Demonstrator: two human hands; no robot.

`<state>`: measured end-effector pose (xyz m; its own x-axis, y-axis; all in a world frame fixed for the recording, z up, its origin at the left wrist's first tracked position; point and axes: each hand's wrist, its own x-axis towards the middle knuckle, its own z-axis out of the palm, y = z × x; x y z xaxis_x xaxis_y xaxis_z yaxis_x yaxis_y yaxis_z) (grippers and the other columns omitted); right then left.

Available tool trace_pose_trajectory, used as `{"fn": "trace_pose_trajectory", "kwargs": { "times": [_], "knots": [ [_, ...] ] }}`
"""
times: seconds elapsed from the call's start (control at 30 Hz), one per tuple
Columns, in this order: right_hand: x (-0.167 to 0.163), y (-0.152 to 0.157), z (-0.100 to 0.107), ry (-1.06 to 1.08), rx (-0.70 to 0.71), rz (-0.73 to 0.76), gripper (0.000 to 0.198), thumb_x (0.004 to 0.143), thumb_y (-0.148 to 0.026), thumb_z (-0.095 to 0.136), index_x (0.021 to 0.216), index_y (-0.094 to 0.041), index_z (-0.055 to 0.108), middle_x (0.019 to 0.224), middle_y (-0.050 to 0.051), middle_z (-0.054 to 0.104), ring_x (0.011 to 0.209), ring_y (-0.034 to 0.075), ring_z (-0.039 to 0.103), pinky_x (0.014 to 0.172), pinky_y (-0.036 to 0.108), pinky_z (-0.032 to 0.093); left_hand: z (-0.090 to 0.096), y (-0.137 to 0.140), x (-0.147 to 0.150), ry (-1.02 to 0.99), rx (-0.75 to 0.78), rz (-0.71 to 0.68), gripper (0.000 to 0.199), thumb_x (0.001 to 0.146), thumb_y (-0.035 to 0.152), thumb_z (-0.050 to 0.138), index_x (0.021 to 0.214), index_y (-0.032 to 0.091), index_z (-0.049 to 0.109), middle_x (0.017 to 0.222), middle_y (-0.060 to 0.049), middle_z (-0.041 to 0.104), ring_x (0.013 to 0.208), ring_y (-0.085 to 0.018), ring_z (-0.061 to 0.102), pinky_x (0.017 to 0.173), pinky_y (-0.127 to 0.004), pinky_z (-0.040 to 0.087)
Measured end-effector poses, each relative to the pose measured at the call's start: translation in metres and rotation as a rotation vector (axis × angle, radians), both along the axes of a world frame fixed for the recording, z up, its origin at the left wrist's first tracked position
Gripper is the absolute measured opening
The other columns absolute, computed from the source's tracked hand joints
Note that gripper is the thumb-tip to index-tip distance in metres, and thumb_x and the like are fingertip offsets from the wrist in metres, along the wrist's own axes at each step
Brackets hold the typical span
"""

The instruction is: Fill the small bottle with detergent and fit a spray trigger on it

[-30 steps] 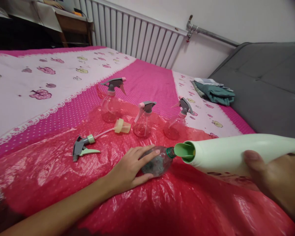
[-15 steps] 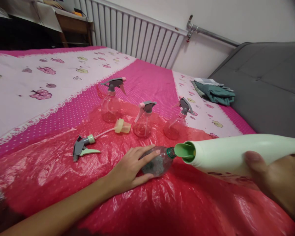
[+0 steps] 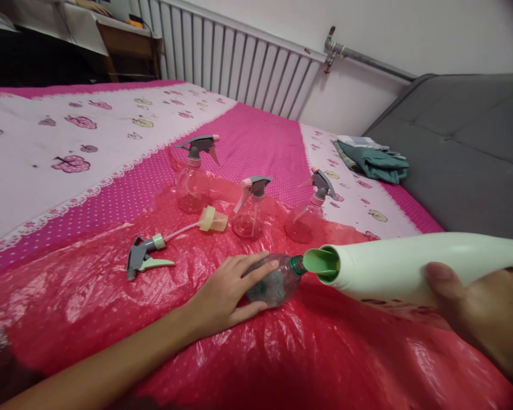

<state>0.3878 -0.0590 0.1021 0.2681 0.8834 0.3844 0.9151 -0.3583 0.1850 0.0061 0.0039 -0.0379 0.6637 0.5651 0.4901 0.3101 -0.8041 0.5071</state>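
My left hand (image 3: 226, 290) is wrapped round a clear bottle (image 3: 277, 285) with a green neck ring, tilted on red plastic sheeting (image 3: 248, 364). In my right hand (image 3: 457, 302) is a large pale green jug (image 3: 402, 265), tipped nearly level. Its green spout (image 3: 320, 261) meets the bottle's mouth. Whether liquid is flowing I cannot see. Left of the bottle lies a grey and green spray trigger (image 3: 143, 256) with its tube running into a yellowish cap-like piece (image 3: 212, 220). The jug's far end is cut off by the view.
Three clear spray bottles with pink and grey heads stand beyond my hands: left (image 3: 192, 185), middle (image 3: 248, 213) and right (image 3: 305, 216). Folded clothes (image 3: 374, 159) lie by the grey headboard (image 3: 461, 142). A radiator (image 3: 239, 62) is behind the bed. Another person's hand (image 3: 93, 5) rests on a desk.
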Motion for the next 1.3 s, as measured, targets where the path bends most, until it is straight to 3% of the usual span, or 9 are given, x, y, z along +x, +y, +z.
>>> {"fn": "trace_pose_trajectory", "kwargs": {
  "times": [0.53,0.9,1.3],
  "knots": [
    [0.0020,-0.0003,-0.0008,0.030,-0.016,-0.006,0.113,0.081,-0.091,0.004,0.084,-0.005,0.077,0.079,0.029,0.068,0.095,0.050,0.071,0.083,0.054,0.054,-0.0007,0.0004,0.0007,-0.001,-0.003,-0.001,0.067,0.110,0.045,0.056,0.168,0.033,0.026,0.162,-0.015,0.049,0.138,-0.035,0.056,0.114,-0.056,0.049],
    [-0.0073,0.0004,0.0050,0.041,-0.026,-0.051,0.111,0.075,-0.092,0.003,0.075,-0.006,0.073,0.078,0.031,0.066,0.091,0.051,0.071,0.080,0.055,0.055,-0.0008,0.0006,0.0004,0.002,0.000,-0.007,0.068,0.110,0.044,0.056,0.169,0.033,0.025,0.163,-0.015,0.048,0.138,-0.034,0.056,0.113,-0.055,0.049],
    [-0.0042,-0.0001,0.0028,0.019,0.006,-0.008,0.109,0.080,-0.091,0.004,0.076,-0.008,0.073,0.080,0.030,0.068,0.089,0.050,0.071,0.079,0.055,0.055,-0.0004,0.0005,0.0003,-0.001,-0.003,-0.005,0.068,0.109,0.044,0.056,0.169,0.034,0.025,0.163,-0.015,0.048,0.138,-0.035,0.056,0.113,-0.056,0.049]
  ]
}}
